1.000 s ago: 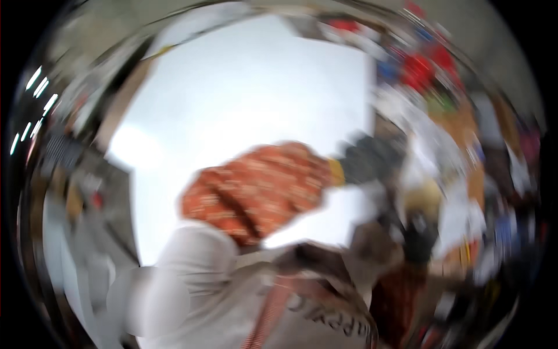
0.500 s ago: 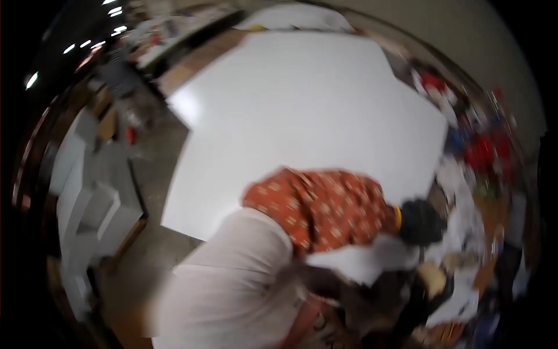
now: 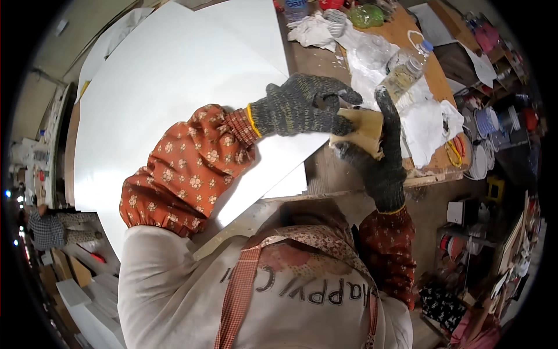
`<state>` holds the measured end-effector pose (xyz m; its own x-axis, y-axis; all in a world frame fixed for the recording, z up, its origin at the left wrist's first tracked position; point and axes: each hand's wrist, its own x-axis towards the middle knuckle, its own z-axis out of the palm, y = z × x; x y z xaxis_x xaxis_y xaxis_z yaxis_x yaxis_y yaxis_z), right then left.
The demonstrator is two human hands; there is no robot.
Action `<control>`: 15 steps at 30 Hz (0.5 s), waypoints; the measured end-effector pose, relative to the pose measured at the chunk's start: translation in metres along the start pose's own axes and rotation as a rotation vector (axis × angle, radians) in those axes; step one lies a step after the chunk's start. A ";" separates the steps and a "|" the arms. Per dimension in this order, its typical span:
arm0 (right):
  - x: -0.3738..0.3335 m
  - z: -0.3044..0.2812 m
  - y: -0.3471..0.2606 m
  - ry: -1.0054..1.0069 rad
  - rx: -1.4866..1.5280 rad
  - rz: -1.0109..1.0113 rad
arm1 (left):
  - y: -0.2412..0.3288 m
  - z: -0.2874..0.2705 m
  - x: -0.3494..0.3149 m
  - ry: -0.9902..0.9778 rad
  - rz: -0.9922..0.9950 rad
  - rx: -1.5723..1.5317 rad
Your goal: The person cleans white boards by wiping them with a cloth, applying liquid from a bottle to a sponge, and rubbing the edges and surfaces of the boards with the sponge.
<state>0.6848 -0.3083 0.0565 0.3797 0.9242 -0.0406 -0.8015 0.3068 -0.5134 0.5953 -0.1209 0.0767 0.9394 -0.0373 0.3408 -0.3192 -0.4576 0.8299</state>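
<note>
Over the right edge of the white sheets, both my hands meet on a tan-yellow pad, which looks like a sponge or a folded cloth. My left hand, in a dark grey knitted glove with a yellow cuff, is closed with its fingertips on the pad's left side. Gloved alike, my right hand grips the pad from below and from the right, one finger stretched up along its side. Large glossy white sheets lie overlapping on the table under my left forearm.
Right of the pad, a clear bottle lies on white crumpled cloth on a wooden board. A green plastic bottle lies farther back. Tubs and spools crowd the far right. Another person is at the far left.
My view has swung to the right, and the blur is gone. Earlier only one gloved hand showed plainly, stretched toward the cloths; now both hands are together on the tan-yellow pad.
</note>
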 end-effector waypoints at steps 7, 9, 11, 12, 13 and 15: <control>-0.016 -0.030 0.009 -0.062 -1.293 -0.721 | -0.029 0.002 -0.006 0.181 -0.230 0.867; -0.022 -0.015 0.025 -0.211 -1.481 -0.675 | -0.030 0.000 -0.008 0.105 -0.168 0.936; -0.020 0.006 0.025 -0.303 -1.790 -0.819 | -0.030 -0.001 -0.011 0.070 -0.140 0.961; -0.015 0.006 0.021 -0.298 -1.790 -0.818 | -0.027 0.000 -0.010 0.066 -0.138 0.960; -0.007 0.004 0.013 -0.276 -1.798 -0.850 | -0.024 0.000 -0.009 0.070 -0.096 1.002; 0.000 -0.008 -0.004 -0.193 -1.766 -0.697 | -0.026 0.000 -0.011 0.073 -0.052 1.046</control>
<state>0.6920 -0.3111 0.0521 0.2319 0.8038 0.5479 0.8133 0.1487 -0.5625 0.5935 -0.1090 0.0518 0.9279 0.0421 0.3704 0.0210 -0.9979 0.0609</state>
